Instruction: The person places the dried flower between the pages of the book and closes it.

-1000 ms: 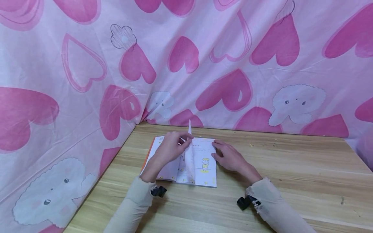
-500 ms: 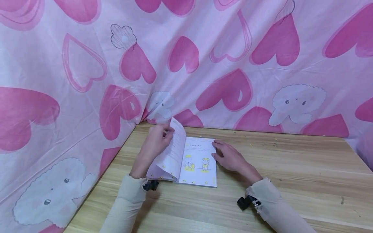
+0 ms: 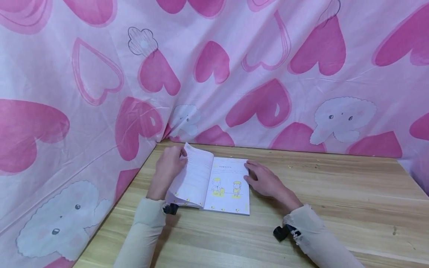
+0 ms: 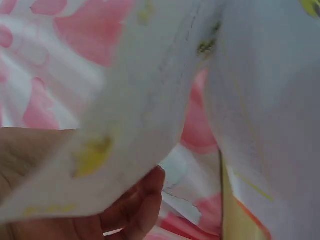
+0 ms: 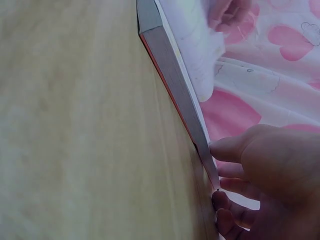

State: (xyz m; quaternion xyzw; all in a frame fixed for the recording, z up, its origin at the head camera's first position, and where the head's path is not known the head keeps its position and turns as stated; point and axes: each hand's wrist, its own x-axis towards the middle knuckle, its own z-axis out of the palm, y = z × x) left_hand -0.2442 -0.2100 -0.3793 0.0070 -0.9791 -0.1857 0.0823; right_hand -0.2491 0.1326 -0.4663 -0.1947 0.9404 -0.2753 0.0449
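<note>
An open book [image 3: 229, 188] with white pages lies on the wooden table. Line drawings of two figures with yellow caps show on its right page. My left hand [image 3: 165, 171] pinches the outer upper edge of a page [image 3: 196, 175] that curves over the book's left side. In the left wrist view, this page hides much of the left hand [image 4: 132, 210]. My right hand [image 3: 266, 180] rests against the book's right edge, fingers loosely bent near the upper corner. The right wrist view shows its thumb touching the thick page block [image 5: 177, 80], which has an orange-red cover edge beneath.
A pink cloth [image 3: 254, 48] with hearts and white animal faces hangs behind and to the left of the table [image 3: 335, 201]. Both sleeved wrists carry small black cameras, the left camera [image 3: 171, 209] and the right camera [image 3: 280, 233].
My left hand has carried the page leftward from upright over the book's middle, and lowered it toward the left side. The two drawn figures are uncovered. My right hand stays put.
</note>
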